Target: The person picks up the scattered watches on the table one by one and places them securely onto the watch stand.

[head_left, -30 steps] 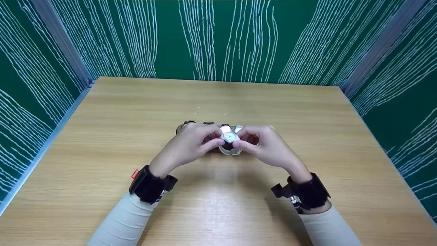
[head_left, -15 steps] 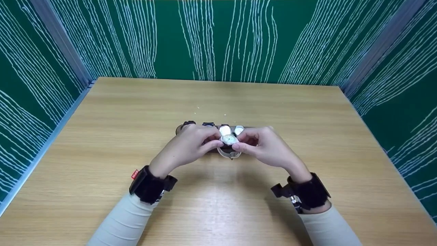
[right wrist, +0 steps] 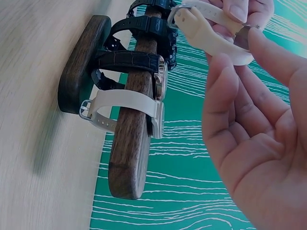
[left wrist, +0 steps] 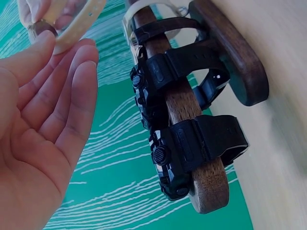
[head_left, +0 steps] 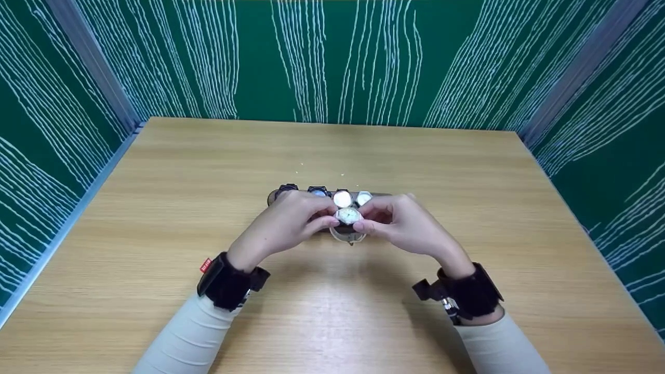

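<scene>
A watch with a pale dial and cream strap [head_left: 348,215] is held in front of a dark wooden watch stand [right wrist: 127,158]. My left hand [head_left: 296,215] pinches the left side of its case between thumb and fingers. From the other side my right hand [head_left: 400,221] pinches it the same way. Its strap [right wrist: 206,38] loops beneath the case, with the buckle showing in the right wrist view. In the left wrist view the left hand [left wrist: 48,120] and the strap are apart from the stand's bar.
On the stand's bar hang several watches: a black chunky one [left wrist: 192,143], another black watch [head_left: 318,191], one with a black leather strap [right wrist: 127,61] and a white-strapped one [right wrist: 124,103]. The wooden table [head_left: 332,311] meets green, white-streaked walls [head_left: 254,62].
Between the two hands the watch has come slightly down toward the person, away from the stand. The watches hanging behind it show more fully.
</scene>
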The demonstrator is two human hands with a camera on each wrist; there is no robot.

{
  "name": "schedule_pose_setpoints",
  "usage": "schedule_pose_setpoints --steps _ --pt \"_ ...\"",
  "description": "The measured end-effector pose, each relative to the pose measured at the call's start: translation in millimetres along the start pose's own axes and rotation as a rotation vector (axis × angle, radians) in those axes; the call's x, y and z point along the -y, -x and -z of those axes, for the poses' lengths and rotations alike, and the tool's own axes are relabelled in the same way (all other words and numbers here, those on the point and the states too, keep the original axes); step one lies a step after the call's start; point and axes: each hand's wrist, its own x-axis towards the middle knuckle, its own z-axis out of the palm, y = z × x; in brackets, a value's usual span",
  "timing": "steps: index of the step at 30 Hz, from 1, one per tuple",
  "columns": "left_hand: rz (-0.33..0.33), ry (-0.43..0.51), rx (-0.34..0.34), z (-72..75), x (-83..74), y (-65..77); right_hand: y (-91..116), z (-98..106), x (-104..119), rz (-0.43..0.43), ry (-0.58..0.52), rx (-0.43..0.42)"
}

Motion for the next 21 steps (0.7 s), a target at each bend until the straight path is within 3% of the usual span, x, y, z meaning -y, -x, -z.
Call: schedule_pose_setpoints --steps 10,21 --pt "-0.026 -0.003 0.011 -0.5 1.4 1.3 -0.1 -0.5 0.7 0.037 0.053 0.026" --pt "0.040 0.013 -0.033 3.0 0.7 -0.2 0.6 0.3 2.0 0.083 0.090 -0.098"
